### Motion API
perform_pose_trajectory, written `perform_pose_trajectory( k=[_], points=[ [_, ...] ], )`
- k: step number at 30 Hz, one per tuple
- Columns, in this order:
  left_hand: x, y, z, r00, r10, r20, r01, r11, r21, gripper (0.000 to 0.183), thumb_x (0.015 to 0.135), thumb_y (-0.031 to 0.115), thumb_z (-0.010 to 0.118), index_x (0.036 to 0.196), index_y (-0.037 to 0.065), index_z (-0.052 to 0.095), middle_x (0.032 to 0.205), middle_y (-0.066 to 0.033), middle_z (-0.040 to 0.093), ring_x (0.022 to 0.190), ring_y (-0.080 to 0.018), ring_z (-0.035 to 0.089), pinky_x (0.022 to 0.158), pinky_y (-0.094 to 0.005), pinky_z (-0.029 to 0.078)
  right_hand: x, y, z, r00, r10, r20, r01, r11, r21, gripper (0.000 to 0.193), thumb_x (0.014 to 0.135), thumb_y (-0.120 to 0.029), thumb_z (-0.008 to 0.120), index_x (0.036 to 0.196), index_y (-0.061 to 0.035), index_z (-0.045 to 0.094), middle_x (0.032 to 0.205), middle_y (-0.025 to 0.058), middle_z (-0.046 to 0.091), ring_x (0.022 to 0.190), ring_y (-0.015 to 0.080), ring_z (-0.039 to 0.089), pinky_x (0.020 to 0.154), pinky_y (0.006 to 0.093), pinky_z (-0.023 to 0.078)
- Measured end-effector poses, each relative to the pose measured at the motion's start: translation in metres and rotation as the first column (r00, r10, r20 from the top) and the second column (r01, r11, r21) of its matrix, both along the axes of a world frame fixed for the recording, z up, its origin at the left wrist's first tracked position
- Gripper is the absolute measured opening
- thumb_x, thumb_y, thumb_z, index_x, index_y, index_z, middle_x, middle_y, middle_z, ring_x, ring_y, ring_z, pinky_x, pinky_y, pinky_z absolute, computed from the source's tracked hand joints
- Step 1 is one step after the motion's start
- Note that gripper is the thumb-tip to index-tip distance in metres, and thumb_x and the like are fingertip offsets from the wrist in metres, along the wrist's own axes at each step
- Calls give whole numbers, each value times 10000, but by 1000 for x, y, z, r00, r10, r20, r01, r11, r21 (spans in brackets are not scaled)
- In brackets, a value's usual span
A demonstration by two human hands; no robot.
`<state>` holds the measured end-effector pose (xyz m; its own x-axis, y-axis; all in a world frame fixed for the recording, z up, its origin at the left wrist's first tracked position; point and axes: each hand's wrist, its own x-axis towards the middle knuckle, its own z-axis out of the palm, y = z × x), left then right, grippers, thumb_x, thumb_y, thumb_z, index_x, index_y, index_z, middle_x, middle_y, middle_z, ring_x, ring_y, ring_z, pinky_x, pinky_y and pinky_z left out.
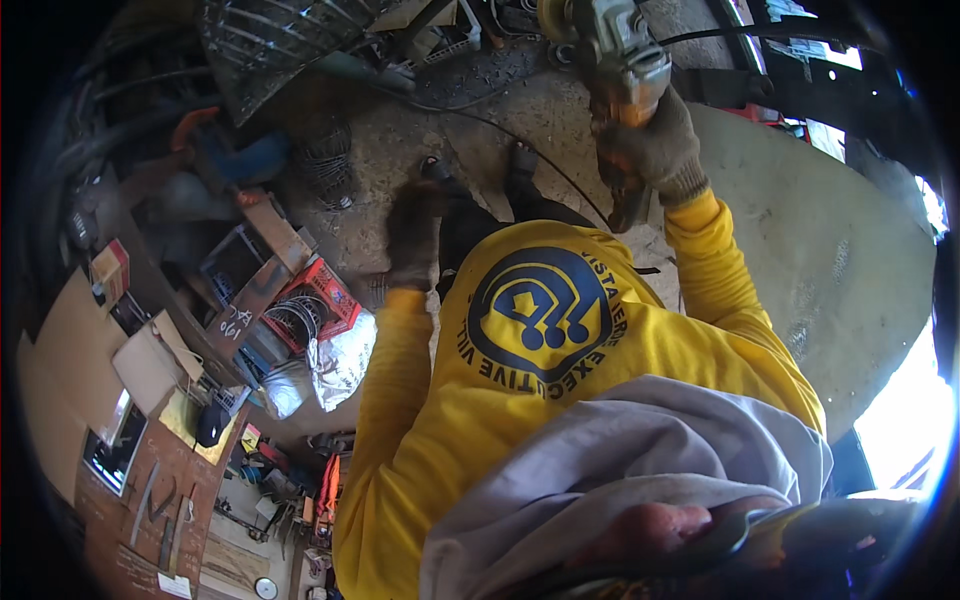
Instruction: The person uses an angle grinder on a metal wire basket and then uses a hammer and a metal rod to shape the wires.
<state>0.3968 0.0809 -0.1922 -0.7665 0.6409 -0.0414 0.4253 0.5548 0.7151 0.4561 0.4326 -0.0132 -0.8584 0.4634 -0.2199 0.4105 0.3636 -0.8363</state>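
In a worn glove, my right hand (pixel 668 148) is wrapped round the orange body of an angle grinder (pixel 632 68). The tool is raised ahead of me at the upper right, its grey metal head pointing away from my body. Part of a disc shows at its far left side. Lower down on the left hangs my left hand (pixel 412 232) in a dark glove, beside my leg. Its fingers are blurred and dark, so their pose cannot be made out, and I see nothing held there.
A black cable (pixel 540 152) runs across the concrete floor near my feet. To the right lies a large greenish-grey rounded sheet (pixel 830 235). On the left are a red crate (pixel 340 297), a white sack (pixel 345 362) and a brown board (pixel 125 515) with metal strips. A metal grating (pixel 270 55) leans far left.
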Motion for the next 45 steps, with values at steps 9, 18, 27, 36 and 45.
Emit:
perform_pose_trajectory(
  k=[9,18,27,36,45],
  points=[
    [-5,172,138,771,-178,611,165,983,78,610,747,482,786,1171,64,655,1124,-173,694,1077,-328,665,914,-434,515,-43,-30,21,951,-111,-290,129,991,45,690,689,-369,877,1220,-42,580,1109,130,692,951,250,698,862,370,554],
    [4,163,161,919,-61,388,0,988,156,551,742,457,787,1138,91,674,1003,-146,715,959,-303,690,838,-394,528,-41,-35,23,858,-322,-399,208,930,-304,597,731,-279,862,1198,-31,584,1058,115,694,933,217,695,832,349,570],
    [-46,150,142,479,-520,707,-77,778,624,531,760,256,805,1209,43,617,964,-82,697,885,-203,691,805,-342,561,-84,-10,29,808,-91,-582,-414,614,-672,643,756,-323,820,1247,1,562,1078,142,689,941,278,699,833,363,569],
    [-77,178,156,956,-60,289,14,987,159,448,873,378,673,1180,64,589,1002,-213,690,892,-385,694,753,-475,563,-139,-70,91,910,-244,-336,211,968,-132,733,840,-452,734,1373,-9,498,1203,183,651,1101,301,633,886,353,514],
    [-126,162,179,942,-322,93,308,942,133,524,834,558,683,1037,78,634,835,-189,683,827,-416,678,678,-492,534,-208,-11,44,983,-82,-163,127,949,288,789,765,-487,772,1325,10,524,1201,203,646,1089,339,634,925,386,507]
  ],
)
